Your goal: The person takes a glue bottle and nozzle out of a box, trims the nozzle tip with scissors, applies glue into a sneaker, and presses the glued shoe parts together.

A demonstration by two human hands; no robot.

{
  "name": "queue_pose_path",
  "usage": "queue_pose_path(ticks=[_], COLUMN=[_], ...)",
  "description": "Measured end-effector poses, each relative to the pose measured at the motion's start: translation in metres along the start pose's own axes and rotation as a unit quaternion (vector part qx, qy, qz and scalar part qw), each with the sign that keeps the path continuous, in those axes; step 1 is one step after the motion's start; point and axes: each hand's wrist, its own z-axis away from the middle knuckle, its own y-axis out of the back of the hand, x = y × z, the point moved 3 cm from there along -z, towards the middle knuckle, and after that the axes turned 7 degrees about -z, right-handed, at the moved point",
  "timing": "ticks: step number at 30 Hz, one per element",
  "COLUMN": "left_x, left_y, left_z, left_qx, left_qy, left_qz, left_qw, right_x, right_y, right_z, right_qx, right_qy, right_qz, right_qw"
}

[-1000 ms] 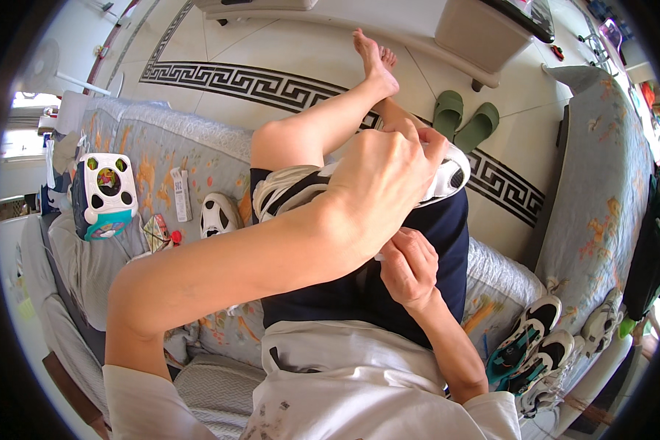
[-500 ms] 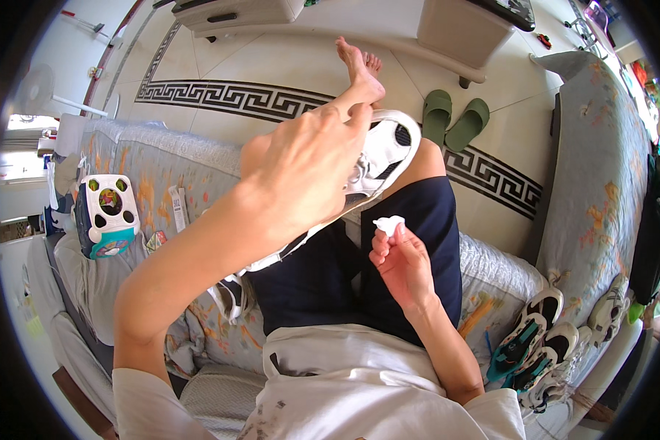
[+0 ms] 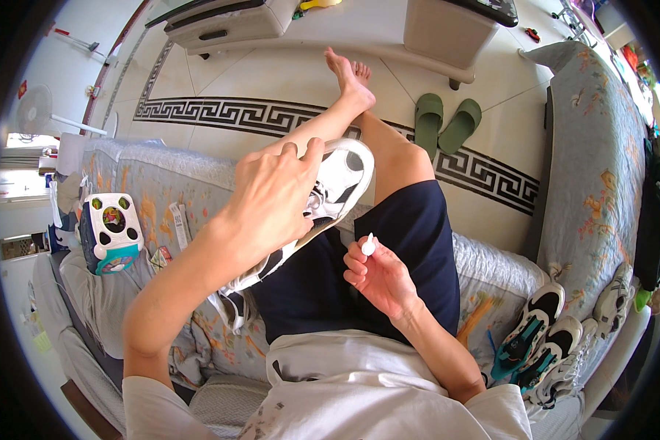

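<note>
Over the lap, the left hand (image 3: 275,194) grips the white sneaker (image 3: 330,192) while the right hand (image 3: 378,275) pinches what looks like a small white wipe (image 3: 368,246): hold the shoe steady, dab lightly.

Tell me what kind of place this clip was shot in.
Most likely a home living room: a floral-covered sofa, a tiled floor with a patterned border, and green slippers. The left hand holds a white sneaker.

From my remote seat the view is bright and sharp with daylight, the window (image 3: 18,187) at the left edge blown out white, soft shadows beneath the green slippers (image 3: 447,121) on the glossy floor (image 3: 271,73), and fisheye bending plus black vignette around the rim.
</note>
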Motion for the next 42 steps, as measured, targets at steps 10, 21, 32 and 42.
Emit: queue_pose_path(ticks=[10, 21, 32, 42], left_x=[-0.027, -0.079, -0.053, -0.048], left_y=[-0.023, -0.056, -0.042, -0.073], left_z=[0.007, 0.039, 0.067, 0.095], left_qx=[-0.005, 0.020, 0.212, 0.244], left_qy=[0.060, 0.171, 0.118, 0.158], left_qz=[0.047, 0.163, 0.120, 0.204], left_qw=[0.997, 0.972, 0.963, 0.935], right_x=[-0.002, 0.005, 0.011, -0.024], right_y=[0.007, -0.001, -0.006, -0.060], right_z=[0.001, -0.004, -0.014, -0.030], right_qx=[0.021, 0.032, 0.000, -0.003], right_qy=[0.049, 0.066, 0.030, 0.178], right_qz=[0.142, 0.207, 0.148, 0.234], right_qw=[0.988, 0.976, 0.989, 0.956])
